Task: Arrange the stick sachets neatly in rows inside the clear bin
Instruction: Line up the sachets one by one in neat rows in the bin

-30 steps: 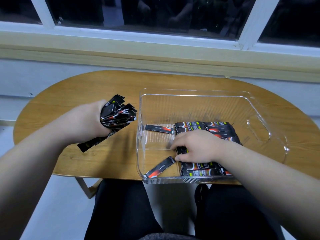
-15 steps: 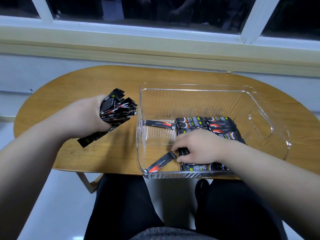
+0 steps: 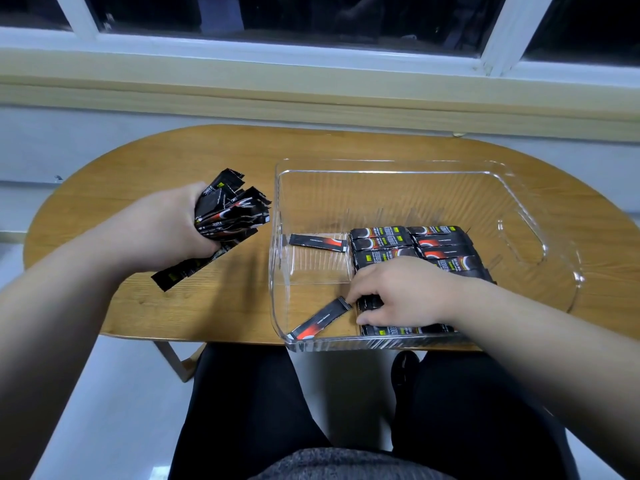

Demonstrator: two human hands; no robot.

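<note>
slanted sachet (image 3: 320,320) on the floor of the bin (image 3: 381,168), near-left corner. long axis from the near wall up and right, top end just at the right hand (image 3: 398,292), well apart from the left hand (image 3: 173,230). right fingers (image 3: 356,296) bent over the rows (image 3: 408,247); cannot tell whether pinching anything. left hand clenched round a bundle (image 3: 228,216) outside the bin, over the bench (image 3: 156,306). probably next: swinging the slanted sachet parallel to the rows.

left hand (image 3: 180,225) clenched, right hand (image 3: 398,294) curled, palm down.
</note>
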